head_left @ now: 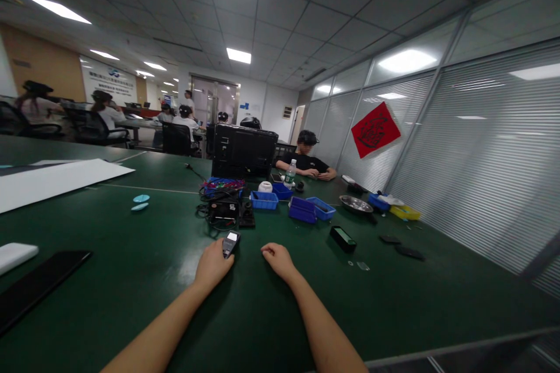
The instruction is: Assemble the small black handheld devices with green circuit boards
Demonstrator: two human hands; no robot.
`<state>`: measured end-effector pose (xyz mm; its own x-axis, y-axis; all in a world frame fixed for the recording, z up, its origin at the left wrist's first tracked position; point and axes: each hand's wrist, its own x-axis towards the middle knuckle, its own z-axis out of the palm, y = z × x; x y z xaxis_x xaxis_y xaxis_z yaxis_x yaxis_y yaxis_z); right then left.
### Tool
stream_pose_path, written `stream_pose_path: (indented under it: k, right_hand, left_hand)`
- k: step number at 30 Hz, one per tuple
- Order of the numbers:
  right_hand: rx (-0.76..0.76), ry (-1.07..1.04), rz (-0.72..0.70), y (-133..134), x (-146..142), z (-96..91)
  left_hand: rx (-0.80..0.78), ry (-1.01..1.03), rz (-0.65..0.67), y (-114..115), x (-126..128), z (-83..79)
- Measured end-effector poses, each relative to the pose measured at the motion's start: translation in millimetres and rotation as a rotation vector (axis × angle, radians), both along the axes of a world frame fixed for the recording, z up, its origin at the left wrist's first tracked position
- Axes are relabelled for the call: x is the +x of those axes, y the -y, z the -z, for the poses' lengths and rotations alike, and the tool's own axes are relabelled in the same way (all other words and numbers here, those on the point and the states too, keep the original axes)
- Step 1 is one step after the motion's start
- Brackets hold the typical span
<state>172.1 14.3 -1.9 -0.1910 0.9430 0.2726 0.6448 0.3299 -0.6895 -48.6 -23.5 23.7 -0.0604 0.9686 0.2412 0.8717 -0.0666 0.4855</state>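
Only got the head view: the left hand (213, 266) is wrapped around a small dark gadget (231, 240) just below the middle of the frame, and the right hand (279, 259) sits loosely curled to the right of it on the green table (249, 315), though honestly I can't tell if those fingers are pinching anything tiny. My worry is the messy cables (212, 194) around the black box (224, 210) just above, since shoving the gadget farther up could snag a loop, and a slack left grip might let it slip.
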Motion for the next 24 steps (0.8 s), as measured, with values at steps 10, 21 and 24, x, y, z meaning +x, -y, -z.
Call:
stream_pose_path:
  k: [10, 21, 24]
  right_hand:
    - [-0.014, -0.003, 0.031, -1.1, 15.0, -1.9]
    - [-0.039, -0.152, 0.224, -3.3, 31.3, -6.9]
    - [-0.054, -0.141, 0.230, -3.9, 34.0, -6.2]
  left_hand:
    - [0.016, -0.017, -0.044, -0.4, -16.2, -0.3]
    - [0.000, -0.038, -0.211, -1.6, -83.8, -7.3]
    - [-0.002, -0.042, -0.274, -3.9, -104.5, -7.8]
